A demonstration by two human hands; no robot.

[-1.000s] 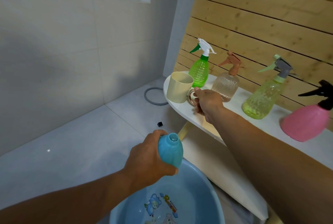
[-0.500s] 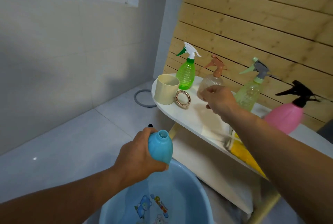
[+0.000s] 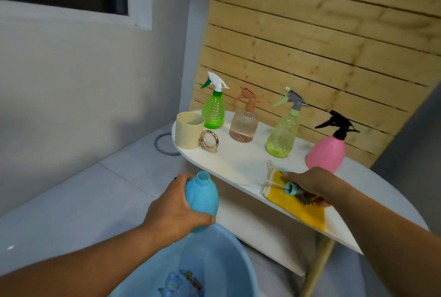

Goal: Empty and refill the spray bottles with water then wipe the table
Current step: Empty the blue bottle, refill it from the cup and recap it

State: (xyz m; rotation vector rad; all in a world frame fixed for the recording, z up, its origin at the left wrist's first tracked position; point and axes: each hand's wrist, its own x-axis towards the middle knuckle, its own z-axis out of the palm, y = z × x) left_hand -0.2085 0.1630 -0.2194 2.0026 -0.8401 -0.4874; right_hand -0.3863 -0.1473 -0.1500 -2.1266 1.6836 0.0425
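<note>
Left hand [image 3: 175, 208] grips an uncapped light-blue plastic spray bottle [image 3: 202, 199] above a blue plastic basin [image 3: 241, 270]. Right hand [image 3: 310, 185] grips its blue trigger spray head [image 3: 294, 190] on a yellow cloth [image 3: 298, 208] at the white tabletop [image 3: 238, 165] near edge.

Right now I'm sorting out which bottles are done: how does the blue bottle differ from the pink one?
The blue bottle has no spray head, its neck open; the pink bottle wears its black trigger head. The blue bottle is gripped by the left hand above the basin; the pink bottle stands upright on the table. Both are opaque and rounded.
</note>
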